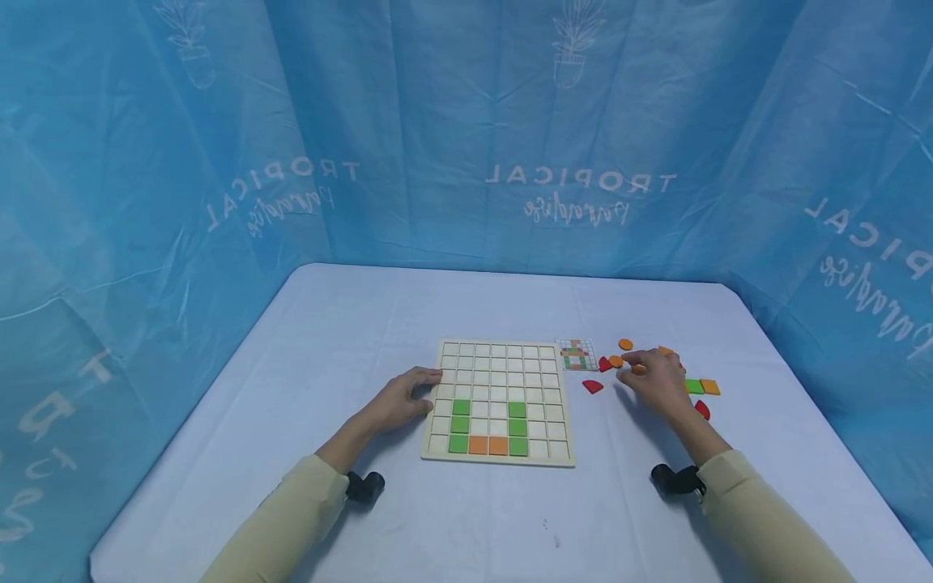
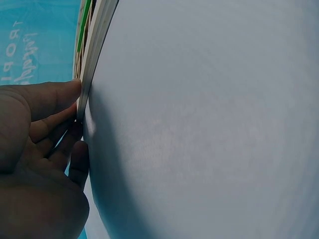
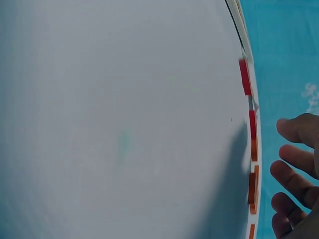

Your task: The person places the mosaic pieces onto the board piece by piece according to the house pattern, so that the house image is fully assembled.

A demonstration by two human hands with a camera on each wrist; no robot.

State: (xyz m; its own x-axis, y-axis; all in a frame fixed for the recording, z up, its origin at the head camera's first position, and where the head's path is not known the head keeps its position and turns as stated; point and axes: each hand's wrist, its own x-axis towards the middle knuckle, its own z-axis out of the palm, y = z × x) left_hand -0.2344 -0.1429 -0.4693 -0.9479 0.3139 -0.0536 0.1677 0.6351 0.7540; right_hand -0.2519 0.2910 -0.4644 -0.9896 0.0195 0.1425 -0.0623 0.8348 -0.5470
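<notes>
A pale wooden grid board (image 1: 499,402) lies on the table. Two columns of green squares (image 1: 460,423) stand on it, with two orange squares (image 1: 488,445) between them in the bottom row. Against the board's left edge rests my left hand (image 1: 399,398); in the left wrist view its thumb (image 2: 62,97) touches the board's side. My right hand (image 1: 656,382) hovers over loose pieces right of the board, fingers slightly bent and apart, holding nothing. Near its fingertips lie an orange disc (image 1: 615,361) and a red quarter-round piece (image 1: 604,364).
A small printed pattern card (image 1: 578,355) lies beside the board's upper right corner. Around the right hand are another orange disc (image 1: 625,344), a red piece (image 1: 593,386), a green square (image 1: 695,386) and an orange square (image 1: 710,387). A blue curtain (image 1: 466,138) surrounds the white table (image 1: 379,316).
</notes>
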